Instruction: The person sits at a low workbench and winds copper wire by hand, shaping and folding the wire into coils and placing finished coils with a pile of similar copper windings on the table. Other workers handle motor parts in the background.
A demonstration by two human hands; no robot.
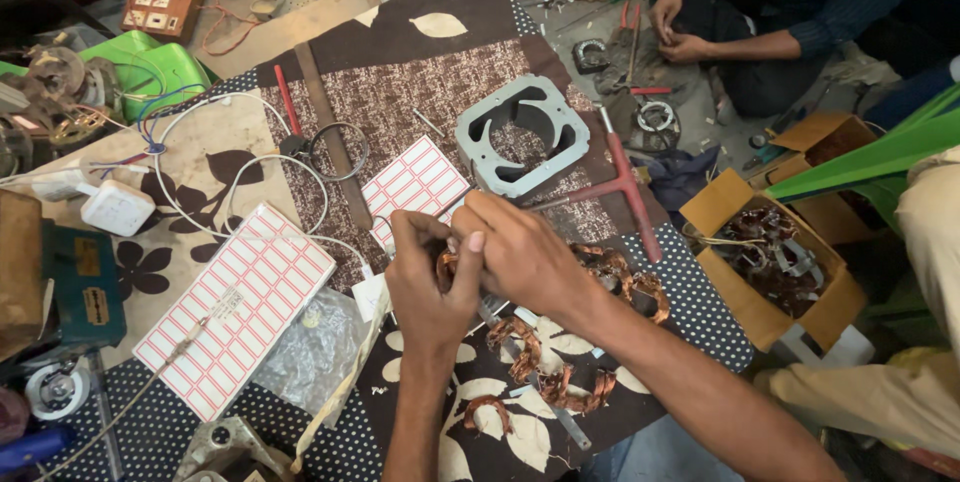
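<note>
The left hand [428, 282] and the right hand [520, 252] met in the middle of the cloth [400, 92]; both were pinched tight on a small copper coil [446, 264]; the coil was shiny and orange-brown, and most of it hid behind the fingers; it sat up off the cloth, between the two thumbs.

More coils [560, 382] lay just below the hands, curled and bent; a few more [625, 277] lay by the right wrist; a thin metal rod [555, 412] lay among them.

A grey metal frame [480, 142] with a round hole sat just above the hands; a red T-shaped tool [628, 182] lay beside it, with its long part running down near the right edge of the cloth; a sheet of red and white labels [415, 182] lay right by the left hand, and a bigger sheet [235, 307] lay farther left; a clear bag [315, 347] sat near the left arm.

The cloth stopped at the right, and a box [735, 302] of copper scrap stood just past that edge; another person's hands [675, 32] worked far off at the top; there was some bare cloth above the label sheet, but the spot under the hands was crowded.
</note>
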